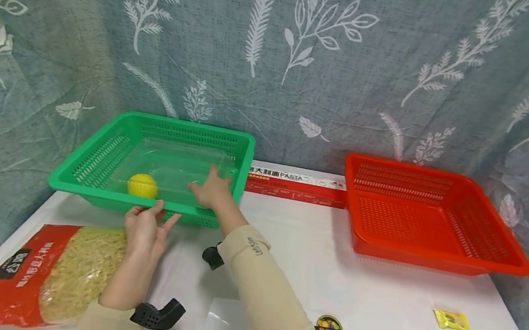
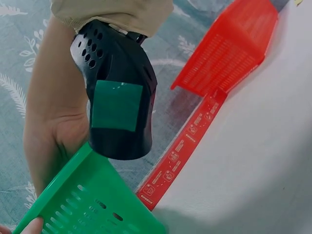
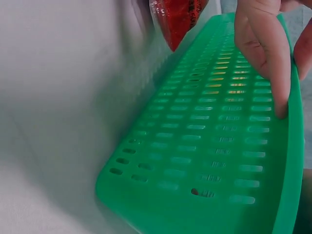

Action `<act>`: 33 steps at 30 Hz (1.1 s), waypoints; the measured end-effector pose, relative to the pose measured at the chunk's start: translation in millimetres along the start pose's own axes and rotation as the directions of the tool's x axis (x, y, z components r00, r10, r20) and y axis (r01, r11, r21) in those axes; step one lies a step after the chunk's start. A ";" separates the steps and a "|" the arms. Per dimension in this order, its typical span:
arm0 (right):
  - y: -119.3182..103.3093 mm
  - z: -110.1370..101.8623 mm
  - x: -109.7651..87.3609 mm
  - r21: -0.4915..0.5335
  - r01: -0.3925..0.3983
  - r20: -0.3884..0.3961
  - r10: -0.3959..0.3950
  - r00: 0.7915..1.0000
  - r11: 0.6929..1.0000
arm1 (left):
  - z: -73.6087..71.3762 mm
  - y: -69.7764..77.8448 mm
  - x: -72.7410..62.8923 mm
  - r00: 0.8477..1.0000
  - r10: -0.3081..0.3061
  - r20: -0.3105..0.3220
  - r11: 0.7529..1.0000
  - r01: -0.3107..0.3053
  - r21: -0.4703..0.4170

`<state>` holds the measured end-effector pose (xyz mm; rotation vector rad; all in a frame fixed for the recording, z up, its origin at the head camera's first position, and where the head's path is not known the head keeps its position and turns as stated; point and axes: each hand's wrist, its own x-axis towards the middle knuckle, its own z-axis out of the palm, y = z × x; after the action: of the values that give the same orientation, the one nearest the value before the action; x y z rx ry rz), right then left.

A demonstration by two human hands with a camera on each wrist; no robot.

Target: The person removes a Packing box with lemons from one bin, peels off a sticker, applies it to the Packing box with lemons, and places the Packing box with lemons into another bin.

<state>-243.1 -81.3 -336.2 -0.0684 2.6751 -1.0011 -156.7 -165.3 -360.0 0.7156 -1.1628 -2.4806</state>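
Observation:
A green plastic basket (image 1: 107,198) stands at the back left. My left hand (image 1: 143,230) grips its near rim, the thumb against the outer wall and fingers over the edge, as the left hand (image 3: 265,53) in the right wrist view shows. My right hand (image 1: 214,189) reaches over the rim with fingers spread, above or touching a clear plastic container (image 1: 180,168) inside the basket; contact cannot be told. A yellow round ribbed thing (image 1: 142,186) lies near the basket's front wall, beside or under the clear plastic.
A red basket (image 1: 403,248) stands at the right. Between the baskets lies a long pasta box (image 1: 296,191). A bag of pasta (image 1: 83,269) lies front left. Sticker sheet (image 1: 221,319) and small yellow packet (image 1: 452,320) lie on the white table (image 1: 298,257). A patterned curtain (image 1: 301,109) hangs behind.

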 end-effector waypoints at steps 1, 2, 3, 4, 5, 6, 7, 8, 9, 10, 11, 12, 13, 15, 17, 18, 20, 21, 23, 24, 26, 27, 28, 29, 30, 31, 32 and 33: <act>0.2 -0.6 0.1 0.013 0.008 0.000 -0.008 1.000 1.000 | -0.3 0.1 0.1 1.000 0.001 0.000 1.000 -0.001 -0.002; 0.5 -1.0 0.3 0.027 0.016 -0.001 -0.016 1.000 0.999 | -0.7 0.2 0.2 1.000 0.002 0.001 1.000 -0.002 -0.005; 0.9 -1.4 0.4 0.042 0.023 0.001 -0.023 1.000 0.999 | -1.0 0.0 0.0 1.000 0.004 0.002 1.000 -0.004 -0.005; 1.3 -1.7 0.4 0.057 0.029 0.001 -0.029 1.000 0.998 | -1.1 0.0 -0.1 1.000 0.005 0.002 1.000 -0.005 -0.007; 2.0 -1.7 0.5 0.075 0.037 0.002 -0.038 0.999 0.997 | -1.2 -0.1 0.0 1.000 0.005 0.003 1.000 -0.005 -0.008; 2.5 -1.9 0.4 0.088 0.045 0.002 -0.046 0.999 0.995 | -1.3 -0.2 -0.1 1.000 0.006 0.003 1.000 -0.006 -0.009; 2.8 -2.0 0.3 0.106 0.052 0.000 -0.052 0.999 0.993 | -1.3 -0.3 0.0 1.000 0.004 0.002 1.000 -0.004 -0.015; 3.2 -2.2 0.0 0.126 0.060 0.001 -0.061 0.998 0.990 | -1.3 -0.2 -0.1 1.000 0.004 0.002 1.000 -0.004 -0.018; 3.5 -2.4 -0.3 0.147 0.069 -0.001 -0.070 0.998 0.987 | -1.2 -0.2 -0.1 1.000 0.003 0.001 1.000 -0.003 -0.021; 3.8 -2.7 -0.6 0.166 0.076 -0.003 -0.076 0.997 0.983 | -1.2 -0.5 -0.1 1.000 0.006 0.002 1.000 -0.006 -0.016; 3.9 -2.9 -1.0 0.184 0.082 -0.008 -0.082 0.997 0.980 | -1.0 -0.5 -0.2 1.000 0.007 0.001 1.000 -0.007 -0.015; 4.1 -3.1 -1.3 0.197 0.088 -0.015 -0.087 0.996 0.976 | -0.6 -0.5 -0.4 1.000 0.010 0.002 1.000 -0.010 -0.012; 4.2 -3.0 -1.5 0.216 0.093 -0.023 -0.090 0.996 0.972 | -0.6 -0.4 -0.4 1.000 0.010 0.003 1.000 -0.010 -0.012; 4.4 -3.3 -2.3 0.241 0.104 -0.038 -0.098 0.995 0.965 | -0.6 -0.4 -0.5 1.000 0.018 0.008 1.000 -0.018 -0.005; 4.4 -3.4 -2.6 0.260 0.111 -0.053 -0.101 0.994 0.959 | -0.5 -0.3 -0.5 1.000 0.022 0.010 1.000 -0.022 -0.006; 4.3 -3.4 -2.7 0.271 0.113 -0.059 -0.101 0.993 0.956 | -0.6 -0.3 -0.5 1.000 0.024 0.012 1.000 -0.024 -0.006; 4.3 -3.5 -3.1 0.285 0.116 -0.068 -0.101 0.993 0.951 | -0.7 -0.6 -0.4 1.000 0.027 0.011 1.000 -0.027 -0.001; 4.2 -3.6 -3.2 0.292 0.117 -0.071 -0.100 0.992 0.949 | -0.8 -0.9 -0.3 1.000 0.028 0.012 1.000 -0.028 0.004; 4.3 -3.7 -3.5 0.301 0.122 -0.080 -0.102 0.992 0.946 | -0.6 -1.5 -0.4 1.000 0.028 0.013 0.999 -0.028 0.016; 4.6 -3.9 -3.6 0.289 0.128 -0.091 -0.106 0.990 0.949 | -0.5 -1.9 -0.4 1.000 0.028 0.013 0.999 -0.029 0.022; 5.1 -4.9 -3.9 0.279 0.140 -0.107 -0.115 0.988 0.950 | -0.6 -2.3 -0.4 1.000 0.025 0.014 0.999 -0.025 0.030; 5.4 -5.6 -3.7 0.264 0.150 -0.119 -0.122 0.985 0.953 | -0.7 -2.4 -0.4 1.000 0.022 0.013 0.999 -0.023 0.030; 5.7 -6.6 -3.4 0.253 0.159 -0.132 -0.129 0.983 0.954 | -0.6 -2.4 -0.3 1.000 0.020 0.010 0.999 -0.020 0.028; 6.0 -7.9 -3.2 0.250 0.167 -0.140 -0.135 0.981 0.954 | -0.7 -2.3 -0.4 1.000 0.019 0.009 0.999 -0.019 0.029; 6.3 -9.3 -3.1 0.246 0.174 -0.146 -0.141 0.979 0.954 | -0.8 -2.2 -0.3 1.000 0.019 0.006 0.999 -0.019 0.031; 6.4 -11.0 -3.1 0.253 0.179 -0.147 -0.145 0.979 0.951 | -0.9 -1.9 -0.4 1.000 0.020 0.004 0.999 -0.020 0.033; 6.5 -12.5 -3.1 0.261 0.185 -0.146 -0.151 0.978 0.947 | -1.0 -1.6 -0.3 1.000 0.022 0.002 0.999 -0.022 0.033; 6.5 -14.1 -3.2 0.269 0.189 -0.142 -0.155 0.978 0.944 | -1.2 -1.2 -0.3 1.000 0.024 0.001 0.999 -0.024 0.035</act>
<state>-243.7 -67.0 -329.5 -0.1926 2.6361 -1.4756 -155.9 -165.2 -361.5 0.7060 -1.2109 -2.4461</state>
